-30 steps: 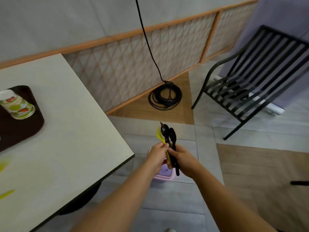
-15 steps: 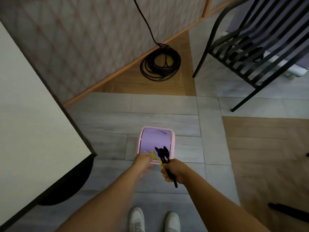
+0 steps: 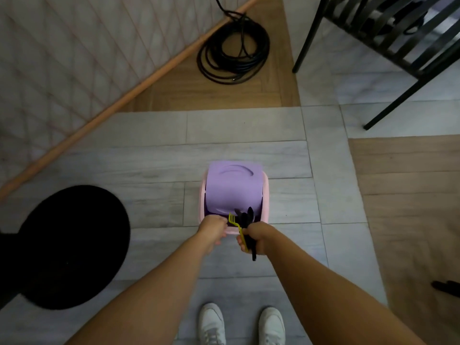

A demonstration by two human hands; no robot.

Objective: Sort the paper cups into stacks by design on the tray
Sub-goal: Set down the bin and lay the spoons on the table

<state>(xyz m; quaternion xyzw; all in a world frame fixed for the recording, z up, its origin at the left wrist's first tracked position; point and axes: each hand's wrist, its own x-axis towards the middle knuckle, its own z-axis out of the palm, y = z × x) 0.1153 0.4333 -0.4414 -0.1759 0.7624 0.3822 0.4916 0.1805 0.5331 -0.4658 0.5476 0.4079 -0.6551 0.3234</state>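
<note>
No paper cups or tray are in view; I look straight down at the floor. A small pink bin [image 3: 265, 195] with a purple swing lid [image 3: 234, 188] stands on the grey tiles. My left hand [image 3: 212, 229] grips the bin's near rim at the lid's front edge. My right hand [image 3: 256, 236] holds a bundle of plastic cutlery [image 3: 245, 220], a yellow fork and black pieces, with the tips over the gap at the lid's near edge.
A round black table base [image 3: 67, 247] sits at the left. A coiled black cable [image 3: 234, 51] lies by the wall. A black slatted chair [image 3: 388, 33] stands at the upper right. My white shoes [image 3: 242, 324] are at the bottom.
My view has tipped down from the table and tray to the floor. Both hands lowered to the bin; my left hand let go of the cutlery and took the bin's rim.
</note>
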